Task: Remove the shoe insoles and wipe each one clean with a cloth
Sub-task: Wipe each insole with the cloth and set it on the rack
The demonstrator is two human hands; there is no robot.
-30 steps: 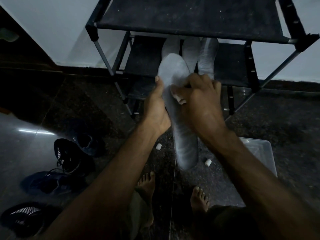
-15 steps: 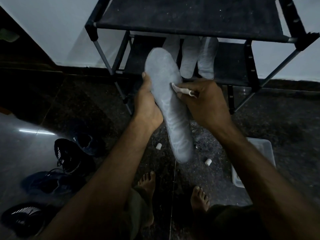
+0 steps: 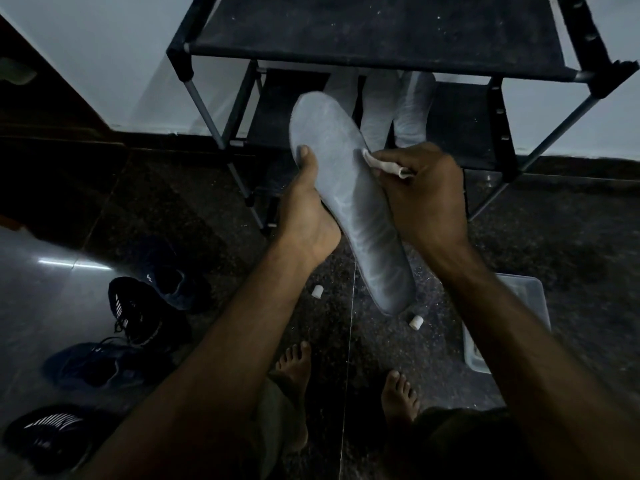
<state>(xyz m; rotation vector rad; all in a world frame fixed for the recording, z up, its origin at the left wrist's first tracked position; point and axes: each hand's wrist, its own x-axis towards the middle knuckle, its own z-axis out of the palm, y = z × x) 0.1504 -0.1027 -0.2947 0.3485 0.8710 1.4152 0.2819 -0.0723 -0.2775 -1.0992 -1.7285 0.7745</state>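
Insole, grey, long, faintly ribbed, gripped midair in left hand before fabric rack; white cloth wad pinched by right hand, pressed against insole edge. Left fingers hidden behind; dim.

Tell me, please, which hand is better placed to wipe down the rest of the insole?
The right hand: it already pinches the cloth against the insole, while the left hand grips the insole's edge.

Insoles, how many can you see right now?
4: one insole held in the left hand, three more leaning on the rack's lower shelf. Others may be hidden.
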